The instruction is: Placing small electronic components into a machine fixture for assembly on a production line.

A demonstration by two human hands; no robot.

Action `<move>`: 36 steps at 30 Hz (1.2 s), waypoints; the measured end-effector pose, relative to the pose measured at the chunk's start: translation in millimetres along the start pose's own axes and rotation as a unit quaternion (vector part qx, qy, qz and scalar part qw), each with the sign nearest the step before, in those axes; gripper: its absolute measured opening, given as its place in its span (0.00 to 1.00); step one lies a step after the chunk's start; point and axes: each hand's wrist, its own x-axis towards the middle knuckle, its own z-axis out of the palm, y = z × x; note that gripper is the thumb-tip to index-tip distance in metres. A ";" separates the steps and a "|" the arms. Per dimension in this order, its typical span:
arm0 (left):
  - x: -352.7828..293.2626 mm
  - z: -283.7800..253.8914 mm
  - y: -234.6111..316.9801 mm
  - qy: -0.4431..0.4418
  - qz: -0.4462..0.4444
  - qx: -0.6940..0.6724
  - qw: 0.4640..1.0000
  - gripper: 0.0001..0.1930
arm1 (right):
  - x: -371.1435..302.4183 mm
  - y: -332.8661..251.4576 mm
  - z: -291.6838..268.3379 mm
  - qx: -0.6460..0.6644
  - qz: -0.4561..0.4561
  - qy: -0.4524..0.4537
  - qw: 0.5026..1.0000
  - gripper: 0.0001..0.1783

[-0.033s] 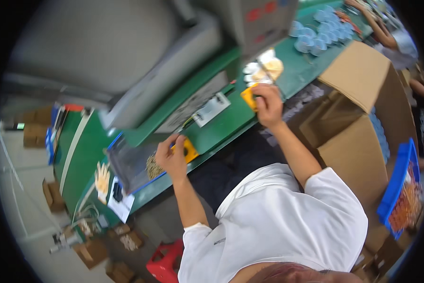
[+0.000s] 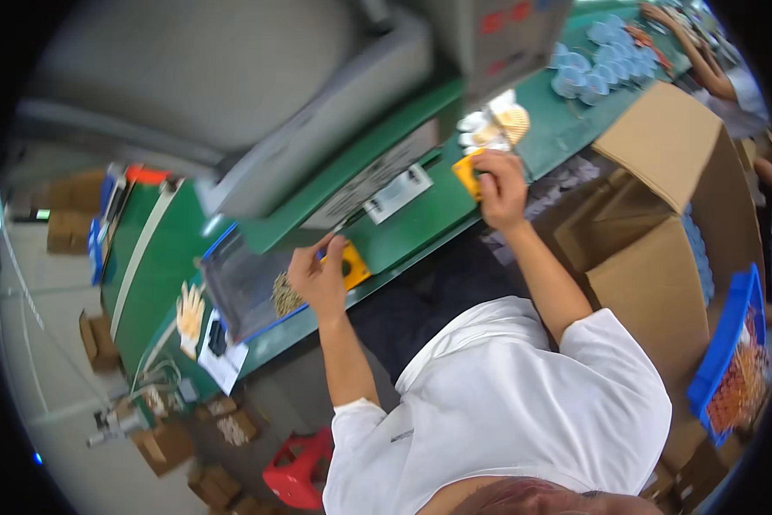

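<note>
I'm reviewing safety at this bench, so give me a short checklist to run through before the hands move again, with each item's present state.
1. Left hand at the left yellow piece: ok.
2. Right hand at the right yellow piece: ok.
3. Firm grip on both yellow pieces: cannot tell; the fingers hide the contact.
4. Both hands clear of the flat white plate between them: ok.
5. Area just beyond the right yellow piece clear: not ok; a white-and-tan, glove-like item lies there.
6. Pale glove at far left away from both hands: ok.
</note>
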 end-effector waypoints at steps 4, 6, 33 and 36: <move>41.7 3.2 44.1 -0.048 0.007 -0.039 0.998 0.07 | 2.4 -2.5 8.0 0.019 -0.011 -0.013 1.000 0.06; 65.4 11.9 49.9 -0.066 0.002 -0.086 0.994 0.08 | 3.9 -4.3 11.8 0.020 -0.019 -0.014 1.000 0.06; 129.0 41.1 83.7 -0.391 -0.040 0.224 0.892 0.08 | -0.4 -0.6 7.4 0.006 -0.013 0.019 1.000 0.05; 129.1 41.5 82.3 -0.394 -0.034 0.232 0.889 0.09 | -3.4 -2.4 6.9 -0.004 -0.011 0.027 1.000 0.04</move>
